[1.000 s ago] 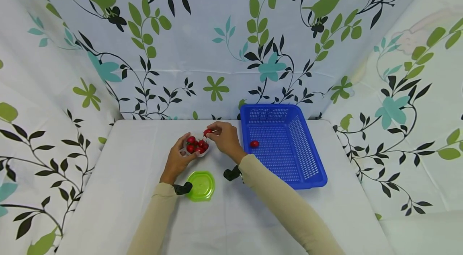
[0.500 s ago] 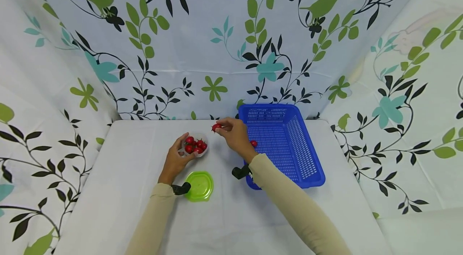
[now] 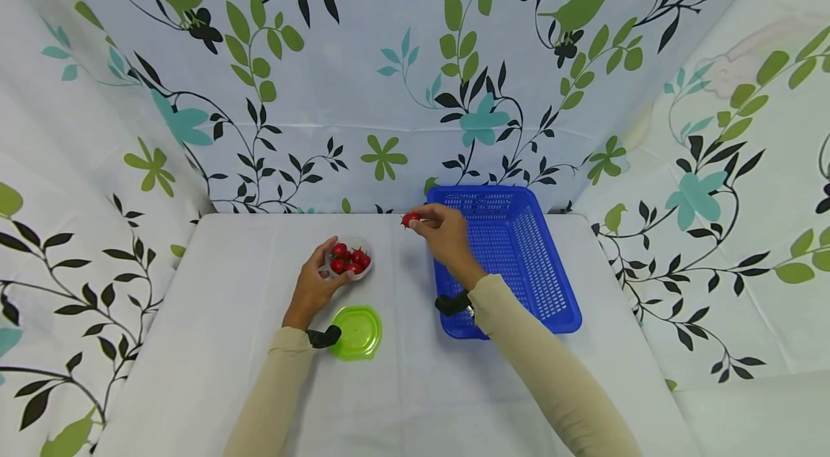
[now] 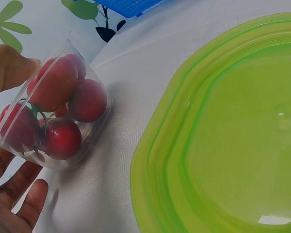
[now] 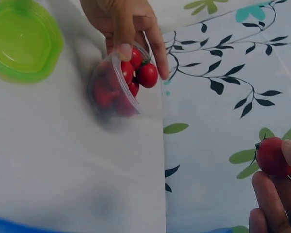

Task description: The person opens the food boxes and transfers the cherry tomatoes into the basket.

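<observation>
My left hand (image 3: 313, 290) holds a clear plastic tub (image 4: 94, 141) by its side, thumb at the rim and fingers around the wall. Inside are several cherry tomatoes (image 4: 62, 139) with green stems, heaped near the rim. Between thumb and fingertips, my right hand (image 3: 449, 237) pinches one cherry tomato (image 5: 271, 156), its green stem end facing away from the fingers. In the head view this hand overlaps the left edge of a blue perforated basket (image 3: 541, 255), with the tomato just left of the rim. Just in front of the tub, a green lid (image 3: 357, 333) lies on the table.
A white cloth covers the table (image 3: 214, 342). Behind it and along both sides hangs a curtain (image 3: 311, 82) printed with leaves and birds. The basket stands at the back right, with its raised walls beside my right forearm.
My right hand has lifted the cherry tomato away from the tub and carried it right to the basket's edge. The left hand and tub stay in place. A tomato in the basket is now hidden.
</observation>
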`<state>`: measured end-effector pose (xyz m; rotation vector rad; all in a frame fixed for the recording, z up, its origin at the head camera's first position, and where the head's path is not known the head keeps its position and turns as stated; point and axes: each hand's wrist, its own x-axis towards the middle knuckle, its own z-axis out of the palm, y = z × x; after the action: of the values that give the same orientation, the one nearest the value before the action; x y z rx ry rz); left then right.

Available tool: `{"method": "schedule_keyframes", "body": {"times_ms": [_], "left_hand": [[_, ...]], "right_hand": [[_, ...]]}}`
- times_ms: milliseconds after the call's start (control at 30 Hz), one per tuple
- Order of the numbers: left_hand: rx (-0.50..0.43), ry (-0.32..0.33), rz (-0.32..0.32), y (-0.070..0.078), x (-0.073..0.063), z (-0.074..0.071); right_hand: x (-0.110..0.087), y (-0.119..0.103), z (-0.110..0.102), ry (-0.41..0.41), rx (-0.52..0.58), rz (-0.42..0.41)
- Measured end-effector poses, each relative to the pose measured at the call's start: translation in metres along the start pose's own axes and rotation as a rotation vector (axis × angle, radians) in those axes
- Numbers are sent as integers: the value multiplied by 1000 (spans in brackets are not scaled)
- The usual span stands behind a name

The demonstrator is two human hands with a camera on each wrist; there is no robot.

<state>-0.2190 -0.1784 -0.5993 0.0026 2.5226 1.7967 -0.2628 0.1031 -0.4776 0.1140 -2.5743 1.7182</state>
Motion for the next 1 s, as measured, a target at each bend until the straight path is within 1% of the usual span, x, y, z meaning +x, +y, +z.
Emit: {"method": "schedule_keyframes", "body": {"times_ms": [133, 333, 467, 700, 900, 1000], "left_hand": [[-5, -1, 9, 0, 1, 0], [-11, -2, 25, -2, 1, -1], [-15, -3, 31, -3, 2, 0], [-8, -3, 19, -4, 2, 0], [3, -5, -5, -3, 2, 0], [9, -6, -10, -3, 2, 0]], "right_hand": [[1, 3, -12, 16, 0, 12], [2, 8, -27, 23, 11, 52], [2, 12, -36, 25, 9, 57], [1, 19, -48, 34, 15, 60], [3, 28, -57, 32, 49, 88], [4, 33, -62, 33, 47, 99]]}}
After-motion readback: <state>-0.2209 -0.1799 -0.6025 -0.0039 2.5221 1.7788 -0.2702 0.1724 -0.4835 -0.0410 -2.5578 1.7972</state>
